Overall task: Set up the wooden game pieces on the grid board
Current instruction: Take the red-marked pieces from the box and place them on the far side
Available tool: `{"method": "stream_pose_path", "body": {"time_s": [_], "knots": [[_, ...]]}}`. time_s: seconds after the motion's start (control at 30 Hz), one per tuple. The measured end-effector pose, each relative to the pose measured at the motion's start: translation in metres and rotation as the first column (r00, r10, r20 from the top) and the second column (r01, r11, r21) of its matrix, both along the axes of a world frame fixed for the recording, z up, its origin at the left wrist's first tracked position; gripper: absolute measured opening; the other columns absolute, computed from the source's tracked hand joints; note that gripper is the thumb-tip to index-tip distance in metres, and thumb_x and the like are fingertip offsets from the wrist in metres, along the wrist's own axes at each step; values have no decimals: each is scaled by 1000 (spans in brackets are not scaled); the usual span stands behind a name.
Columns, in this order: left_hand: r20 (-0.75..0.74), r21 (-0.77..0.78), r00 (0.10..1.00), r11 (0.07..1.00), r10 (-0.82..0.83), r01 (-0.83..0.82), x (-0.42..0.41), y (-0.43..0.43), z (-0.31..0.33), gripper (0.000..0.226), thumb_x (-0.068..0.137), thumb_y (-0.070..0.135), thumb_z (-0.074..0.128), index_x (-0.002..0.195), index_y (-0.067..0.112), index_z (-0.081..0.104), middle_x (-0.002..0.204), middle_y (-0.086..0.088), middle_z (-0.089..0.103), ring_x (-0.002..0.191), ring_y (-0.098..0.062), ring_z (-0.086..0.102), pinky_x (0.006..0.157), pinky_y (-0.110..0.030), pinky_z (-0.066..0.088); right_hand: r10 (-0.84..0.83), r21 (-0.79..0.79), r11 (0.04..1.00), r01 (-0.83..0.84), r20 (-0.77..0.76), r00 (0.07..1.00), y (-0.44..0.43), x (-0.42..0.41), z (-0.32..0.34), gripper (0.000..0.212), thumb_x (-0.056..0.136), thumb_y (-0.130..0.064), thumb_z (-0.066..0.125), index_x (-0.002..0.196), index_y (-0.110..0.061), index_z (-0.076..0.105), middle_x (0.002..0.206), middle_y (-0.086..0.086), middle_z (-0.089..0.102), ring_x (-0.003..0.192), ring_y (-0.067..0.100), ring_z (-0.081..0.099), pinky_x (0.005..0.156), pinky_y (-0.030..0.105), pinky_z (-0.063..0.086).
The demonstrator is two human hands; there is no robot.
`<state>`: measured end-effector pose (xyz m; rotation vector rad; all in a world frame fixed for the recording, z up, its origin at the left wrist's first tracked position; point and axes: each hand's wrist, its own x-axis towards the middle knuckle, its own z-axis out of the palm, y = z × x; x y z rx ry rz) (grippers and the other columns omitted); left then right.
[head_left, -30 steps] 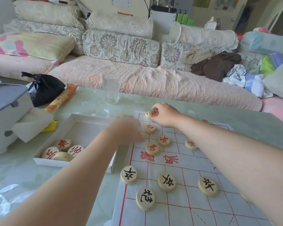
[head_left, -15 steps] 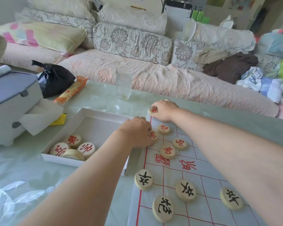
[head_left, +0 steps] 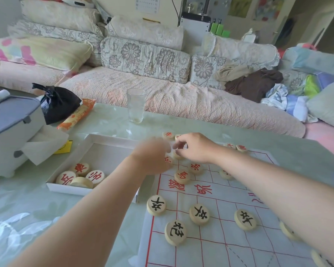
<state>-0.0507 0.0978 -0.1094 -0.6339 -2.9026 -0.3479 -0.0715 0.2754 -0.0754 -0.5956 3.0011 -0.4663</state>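
Note:
The grid board (head_left: 237, 245) is a white sheet with red lines at the lower right of the table. Black-lettered wooden discs (head_left: 199, 214) lie along its near rows, red-lettered discs (head_left: 182, 176) further up. My left hand (head_left: 152, 157) is blurred at the board's left edge, its fingers curled over a red disc (head_left: 168, 160); its grip is hidden. My right hand (head_left: 198, 148) hovers just beyond, fingers spread, fingertips above another disc (head_left: 178, 156). A red disc (head_left: 168, 135) lies free at the board's far corner.
A shallow white box (head_left: 112, 138) left of the board holds several red-lettered discs (head_left: 79, 169). Behind it stand a drinking glass (head_left: 135, 106), an orange packet (head_left: 76, 116), a black bag (head_left: 58, 103) and a grey-lidded white container (head_left: 10, 132). A cushioned sofa runs behind the table.
My right hand has let go of the disc at the far corner and drawn back towards my left hand. My left hand has stayed at the board's left edge. The view has tilted.

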Motion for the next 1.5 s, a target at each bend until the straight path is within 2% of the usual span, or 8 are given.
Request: {"method": "stream_pose_path", "body": {"time_s": [0.17, 0.37, 0.53, 0.7, 0.83, 1.07, 1.33, 1.5], "knots": [[34, -18, 999, 1000, 6, -5, 19, 6, 3, 38, 85, 39, 60, 121, 25, 58, 118, 0, 53, 109, -22, 52, 85, -34, 47, 64, 188, 979, -79, 85, 994, 11, 49, -5, 40, 84, -48, 61, 122, -35, 62, 122, -15, 61, 109, 10, 57, 89, 29, 48], [58, -1, 998, 1000, 9, -9, 25, 11, 13, 31, 86, 32, 59, 116, 26, 59, 114, 3, 54, 104, -21, 57, 78, -32, 47, 100, 194, 975, -107, 48, 994, 12, 62, -22, 28, 88, -42, 49, 113, -34, 60, 127, -7, 53, 111, 20, 55, 86, 33, 48], [76, 45, 997, 999, 9, -13, 19, 32, 20, 32, 85, 27, 59, 117, 24, 60, 112, 3, 56, 101, -21, 57, 82, -35, 49, 36, 13, 999, -36, 14, 999, 36, 59, -11, 28, 89, -47, 58, 111, -30, 62, 109, -4, 50, 103, 18, 55, 90, 34, 46], [72, 125, 997, 992, -29, 20, 5, 81, 20, 30, 85, 28, 61, 115, 24, 61, 109, 4, 57, 102, -19, 57, 83, -34, 49, -116, 4, 993, 116, -2, 993, 101, 51, -7, 35, 91, -42, 59, 117, -20, 63, 121, 4, 54, 114, 20, 52, 98, 35, 41], [31, 166, 996, 983, -80, 74, -6, 134, 18, 33, 86, 30, 62, 118, 21, 61, 111, 1, 59, 105, -21, 56, 86, -33, 46, -285, -51, 958, 283, -36, 958, 162, 39, -7, 33, 92, -36, 59, 119, -17, 64, 120, 7, 56, 113, 22, 53, 87, 23, 36], [55, 114, 992, 987, -117, 111, -23, 194, -7, 33, 91, 34, 54, 123, 26, 57, 124, 0, 53, 119, -20, 45, 98, -36, 41, -489, -1, 872, 489, -40, 871, 250, -8, -14, 37, 85, -24, 68, 122, -21, 63, 128, 12, 51, 119, 26, 51, 98, 25, 36], [57, 129, 998, 991, -40, 32, -39, 198, -20, 31, 94, 35, 49, 121, 27, 60, 127, -1, 52, 120, -22, 42, 98, -36, 37, -510, 61, 857, 512, -44, 859, 272, -50, -29, 44, 89, -27, 67, 129, -12, 58, 137, 14, 49, 127, 28, 47, 102, 30, 36], [110, 127, 994, 992, -11, -3, -44, 186, -26, 29, 93, 36, 51, 118, 27, 62, 128, -2, 51, 128, -22, 38, 105, -39, 37, -513, 94, 852, 515, -47, 857, 267, -55, -38, 32, 89, -30, 62, 113, -11, 66, 127, 12, 58, 116, 31, 54, 96, 36, 45]]}}
